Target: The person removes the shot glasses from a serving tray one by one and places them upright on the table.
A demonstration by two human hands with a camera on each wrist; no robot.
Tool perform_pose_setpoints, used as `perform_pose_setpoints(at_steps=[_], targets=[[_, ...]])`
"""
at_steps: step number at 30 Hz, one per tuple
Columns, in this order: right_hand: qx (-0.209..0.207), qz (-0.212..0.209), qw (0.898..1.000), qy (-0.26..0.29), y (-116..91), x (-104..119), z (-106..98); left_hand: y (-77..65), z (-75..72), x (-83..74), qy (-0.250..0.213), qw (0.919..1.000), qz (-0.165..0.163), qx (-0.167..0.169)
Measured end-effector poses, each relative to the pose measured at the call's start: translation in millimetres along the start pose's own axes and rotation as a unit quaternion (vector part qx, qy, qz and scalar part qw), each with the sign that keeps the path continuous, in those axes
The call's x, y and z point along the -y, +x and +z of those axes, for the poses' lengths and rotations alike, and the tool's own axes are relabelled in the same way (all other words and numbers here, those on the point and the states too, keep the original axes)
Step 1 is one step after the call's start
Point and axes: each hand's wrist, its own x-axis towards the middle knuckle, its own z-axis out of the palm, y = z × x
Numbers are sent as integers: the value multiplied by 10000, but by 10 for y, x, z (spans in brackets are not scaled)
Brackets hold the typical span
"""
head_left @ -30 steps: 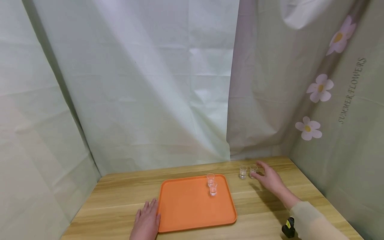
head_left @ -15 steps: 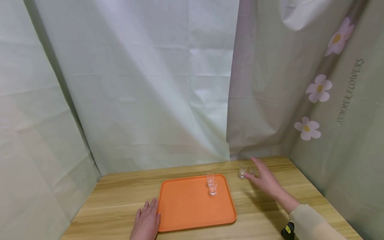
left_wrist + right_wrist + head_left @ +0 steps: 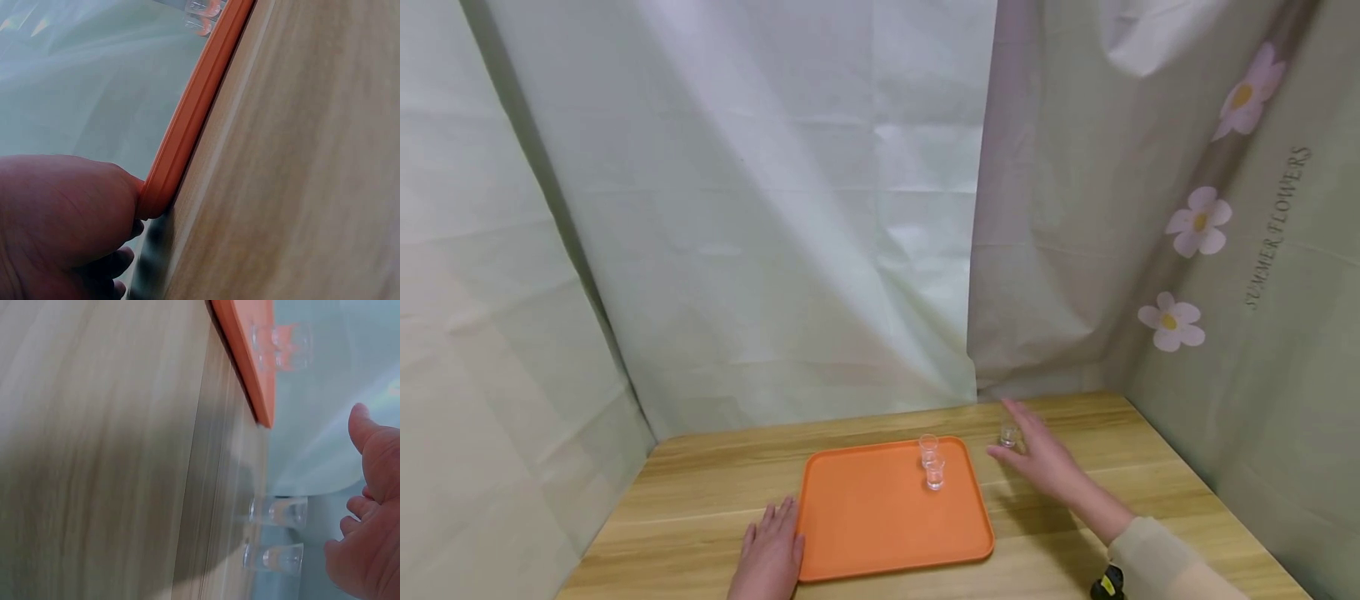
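Observation:
My left hand (image 3: 769, 554) lies with fingers stretched on the table along the left edge of an orange tray (image 3: 880, 521); in the left wrist view its thumb side meets the tray's corner. Two clear shot glasses stand on the tray near its back right, a rear glass (image 3: 928, 447) and a front glass (image 3: 935, 476). Fingers spread, my right hand (image 3: 1043, 458) hovers empty before two more shot glasses on the table. In the right wrist view, one glass (image 3: 279, 511) and its neighbour (image 3: 274, 557) stand upright, apart from the hand. The head view shows them partly hidden.
Beneath everything is a wood-grain table (image 3: 700, 483). Pale curtains (image 3: 775, 250) enclose its back and sides, flowers printed on the right one. A small black and yellow object (image 3: 1107, 583) shows beside the right sleeve (image 3: 1157, 554).
From beside the rightmost glass, my right hand has moved left across the front of the two table glasses, its fingers spreading wider. Left hand, tray and glasses look unmoved.

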Motion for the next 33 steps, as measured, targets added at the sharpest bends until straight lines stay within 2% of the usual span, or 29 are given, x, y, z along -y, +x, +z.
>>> perform_pose_setpoints(at_steps=[8, 21, 28, 33], targets=[[39, -109, 9999, 95, -6, 128, 91, -3, -52, -49, 166, 9998, -37, 131], [247, -108, 9992, 295, -25, 257, 269, 10, 109, 68, 74, 9996, 90, -272], [343, -44, 9989, 327, -8, 276, 390, 16, 133, 102, 124, 9997, 113, -205], [370, -74, 9984, 430, -6, 319, 459, 8, 179, 151, 208, 9990, 203, -350]])
